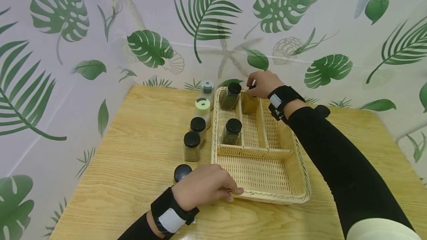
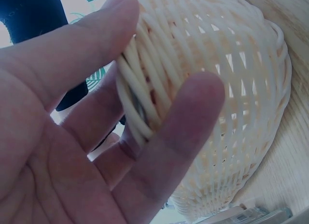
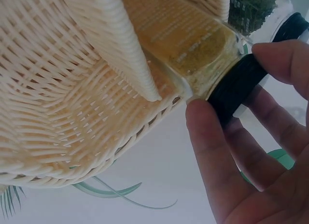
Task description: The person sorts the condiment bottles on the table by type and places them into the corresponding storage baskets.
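At the far end of the wicker basket [image 1: 267,195], my right hand [image 1: 265,83] grips the black lid [image 3: 236,86] of a spice jar [image 3: 186,43] filled with yellow-brown powder. That jar stands in the middle back compartment, beside a woven divider [image 3: 120,45]. My left hand [image 1: 207,185] holds the basket's near rim [image 2: 137,89], thumb and fingers on either side of it. Two black-lidded jars are in the left compartment: one with dark green contents [image 1: 230,97] at the back, another [image 1: 232,132] at the front.
Left of the basket runs a row of jars: a white-lidded one [image 1: 207,90], a yellow-lidded one [image 1: 202,108], and black-lidded ones [image 1: 191,147]. Another black-lidded jar [image 1: 182,172] is partly hidden behind my left hand. A leaf-patterned cloth [image 1: 233,21] backs the wooden table [image 1: 133,158].
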`<state>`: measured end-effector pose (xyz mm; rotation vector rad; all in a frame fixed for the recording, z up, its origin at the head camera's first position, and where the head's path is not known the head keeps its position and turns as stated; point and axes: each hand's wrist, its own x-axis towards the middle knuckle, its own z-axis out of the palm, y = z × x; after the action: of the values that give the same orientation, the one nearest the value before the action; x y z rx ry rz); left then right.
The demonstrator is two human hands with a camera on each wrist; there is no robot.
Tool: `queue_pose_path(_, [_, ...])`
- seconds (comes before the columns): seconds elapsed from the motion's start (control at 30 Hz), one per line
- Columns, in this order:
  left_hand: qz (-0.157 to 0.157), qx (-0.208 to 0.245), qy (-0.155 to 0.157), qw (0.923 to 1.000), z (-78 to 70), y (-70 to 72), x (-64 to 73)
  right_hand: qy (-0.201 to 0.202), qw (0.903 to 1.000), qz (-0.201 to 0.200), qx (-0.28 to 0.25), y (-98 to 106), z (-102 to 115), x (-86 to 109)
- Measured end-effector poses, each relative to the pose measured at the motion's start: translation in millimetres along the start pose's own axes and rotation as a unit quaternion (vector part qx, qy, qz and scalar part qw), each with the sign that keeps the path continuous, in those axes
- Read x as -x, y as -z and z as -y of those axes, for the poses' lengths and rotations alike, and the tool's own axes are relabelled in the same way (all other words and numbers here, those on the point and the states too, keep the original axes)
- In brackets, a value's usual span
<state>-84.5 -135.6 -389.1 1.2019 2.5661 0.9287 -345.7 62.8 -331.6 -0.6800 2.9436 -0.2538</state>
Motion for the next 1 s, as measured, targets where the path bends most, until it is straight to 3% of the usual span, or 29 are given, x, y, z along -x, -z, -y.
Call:
queue_pose_path(0.5, [0.003,0.001,0.006,1.0,-0.4,0.1,0.9,0.009,0.9999,-0.005,0.001,-5,-5,2.8])
queue_pose_path(0.7, [0.006,0.001,0.003,1.0,-1.3,0.7,0.4,0.009,0.9997,-0.004,-0.022,2,-11,18.0])
queue_pose_path(1.0, [0.012,0.016,0.016,0.9997,-1.9,-2.6,-0.8,0.017,0.9997,-0.015,-0.013,6,-26,45.9])
